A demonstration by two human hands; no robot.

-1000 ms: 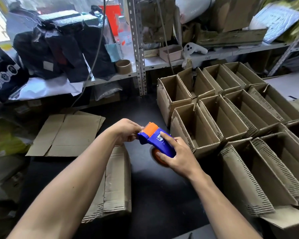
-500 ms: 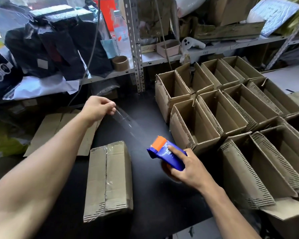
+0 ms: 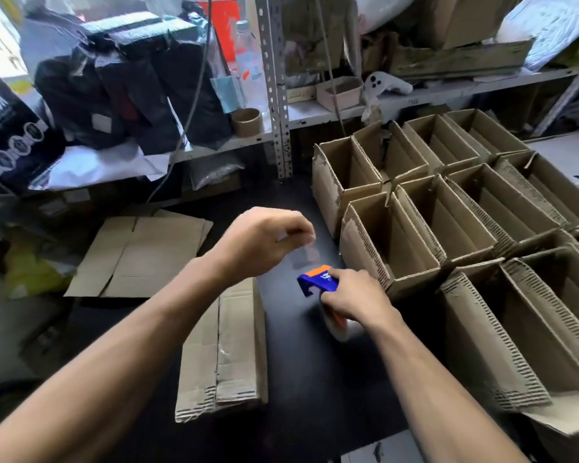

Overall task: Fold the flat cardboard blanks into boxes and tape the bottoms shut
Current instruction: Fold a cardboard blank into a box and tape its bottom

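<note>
A grey perforated-steel shelving rack (image 3: 276, 95) is seen beyond a black worktop (image 3: 301, 379); daylight is admitted far left.

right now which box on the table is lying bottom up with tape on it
The closed box beneath the left forearm: clear tape runs along its seam. The boxes to the right all stand open-topped.

A metal shelf (image 3: 315, 111) runs along the back of a cluttered storeroom, its perforated upright (image 3: 278, 95) rising at centre. Black plastic bags (image 3: 124, 91) crowd the left side beside a clear bottle (image 3: 246, 51) and an empty cardboard tape core (image 3: 247, 121). Right of the upright sit a small open carton (image 3: 340, 92) and a white game controller (image 3: 383, 82). A dark printed package (image 3: 7, 135) leans at far left.
</note>
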